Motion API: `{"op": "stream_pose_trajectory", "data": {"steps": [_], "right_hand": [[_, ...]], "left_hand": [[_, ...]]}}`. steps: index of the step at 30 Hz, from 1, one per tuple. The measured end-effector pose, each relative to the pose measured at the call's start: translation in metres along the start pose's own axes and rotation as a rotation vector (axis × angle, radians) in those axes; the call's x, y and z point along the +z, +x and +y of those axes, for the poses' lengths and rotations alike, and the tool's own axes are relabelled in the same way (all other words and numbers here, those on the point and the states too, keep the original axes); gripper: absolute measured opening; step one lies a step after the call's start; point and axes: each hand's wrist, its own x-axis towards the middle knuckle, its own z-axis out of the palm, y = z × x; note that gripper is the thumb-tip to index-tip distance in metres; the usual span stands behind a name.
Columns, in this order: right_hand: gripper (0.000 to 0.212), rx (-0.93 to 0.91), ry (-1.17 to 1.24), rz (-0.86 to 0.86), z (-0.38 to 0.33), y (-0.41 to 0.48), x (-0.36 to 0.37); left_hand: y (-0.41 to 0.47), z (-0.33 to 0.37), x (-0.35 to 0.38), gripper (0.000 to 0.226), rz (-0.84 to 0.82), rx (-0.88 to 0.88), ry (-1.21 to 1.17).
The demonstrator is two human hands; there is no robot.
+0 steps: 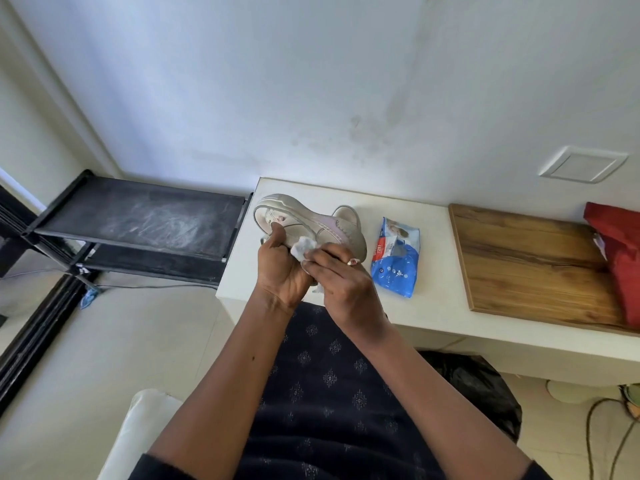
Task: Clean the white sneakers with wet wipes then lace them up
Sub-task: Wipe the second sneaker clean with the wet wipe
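Note:
A white sneaker (304, 220) with pale pink trim is tipped on its side above the white counter (433, 306), its sole turned away from me. My left hand (282, 271) grips it from below, thumb on the side of the upper. My right hand (343, 285) pinches a crumpled wet wipe (303, 249) and presses it against the sneaker's side. A second sneaker (348, 214) shows partly behind the first, resting on the counter. A blue pack of wet wipes (394, 258) lies flat on the counter just right of the shoes.
A wooden board (526, 261) covers the counter's right part, with a red cloth (620, 251) on its far end. A black shoe rack (138, 220) stands left of the counter. A black bag (478, 386) sits on the floor under the counter, cables at the lower right.

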Motion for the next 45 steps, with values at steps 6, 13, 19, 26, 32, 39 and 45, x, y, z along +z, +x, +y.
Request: {"op": "stream_pose_trajectory", "data": {"steps": [6,13,19,26,32,39,45], "right_hand": [[0.019,0.255,0.219,0.039,0.0,-0.005,-0.014],[0.06,1.242,1.341,-0.02,0.009,0.032,-0.037],[0.035,1.324,1.474,-0.062,0.006,0.044,-0.043],[0.023,0.893,0.726,-0.314,0.009,0.049,-0.042],[0.048,0.352,0.076,-0.202,0.005,0.051,-0.025],[0.027,0.066,0.009,-0.331,-0.005,0.032,-0.013],[0.034,-0.054,0.012,-0.235,-0.004,0.009,-0.026]], "left_hand": [[0.006,0.004,-0.011,0.067,0.022,0.093,0.046],[0.005,0.005,-0.011,0.067,0.034,0.079,0.074],[0.0,0.003,-0.008,0.066,0.059,0.087,0.076],[-0.005,0.0,0.0,0.068,0.056,0.086,0.101],[-0.007,-0.006,0.004,0.057,0.056,0.105,0.07],[-0.014,-0.003,0.007,0.082,0.069,0.039,0.134],[-0.011,0.002,0.007,0.06,0.075,0.096,0.08]]}}
